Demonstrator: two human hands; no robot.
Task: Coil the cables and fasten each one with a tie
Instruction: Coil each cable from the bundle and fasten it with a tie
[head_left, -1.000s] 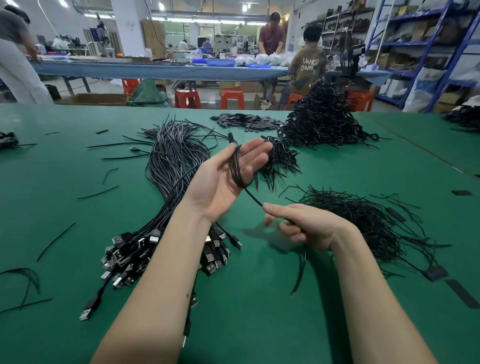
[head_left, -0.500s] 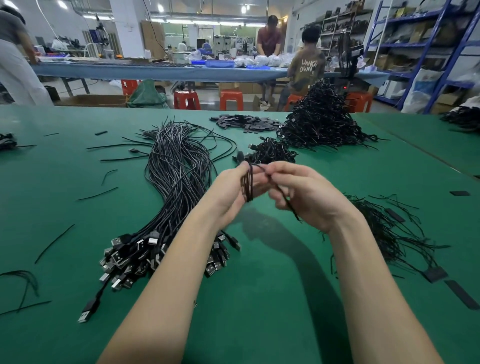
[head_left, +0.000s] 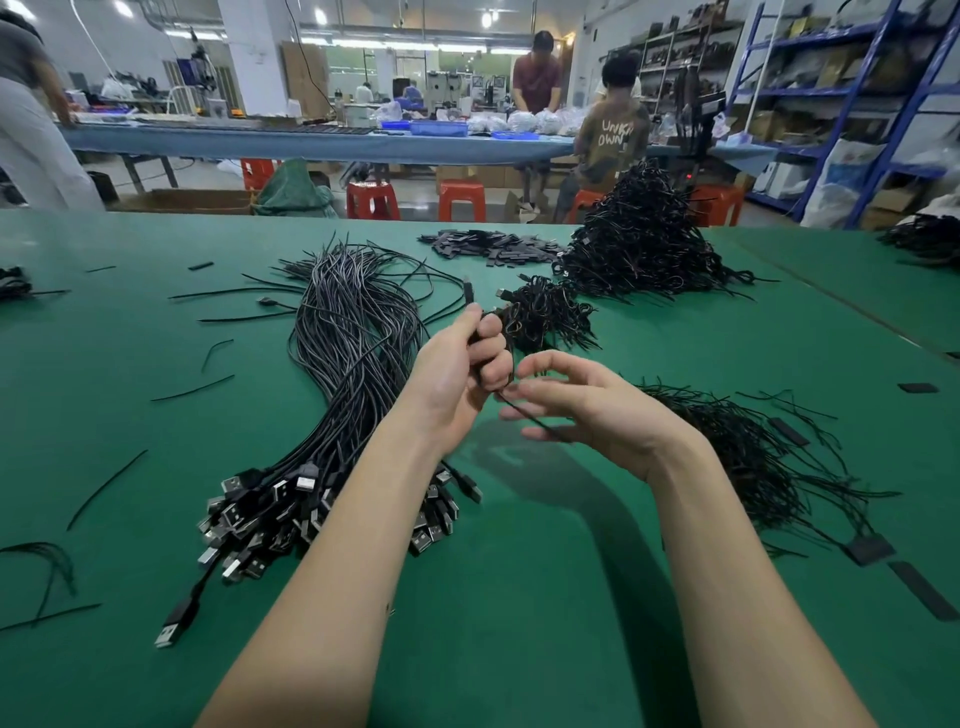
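My left hand (head_left: 462, 366) grips a small coiled black cable (head_left: 480, 340) above the green table (head_left: 519, 597), one plug end sticking up past the fingers. Close beside it, my right hand (head_left: 582, 405) pinches a thin black tie (head_left: 524, 413) that runs from the coil down under my fingers. A long bundle of uncoiled black USB cables (head_left: 343, 364) lies to the left, plugs toward me. Loose black ties (head_left: 769, 457) are heaped at my right. A small pile of coiled cables (head_left: 545, 317) sits just beyond my hands.
A big heap of tied cables (head_left: 644, 244) and flat black strips (head_left: 488, 249) lie at the back. Stray ties (head_left: 106, 488) are scattered at the left. People work at a blue bench (head_left: 311, 140) beyond, with red stools (head_left: 371, 200) and shelving (head_left: 841, 104).
My left hand closed from an open palm around the coil. My right hand rose from the table with a tie, met the coil, and now sits slightly lower right of it.
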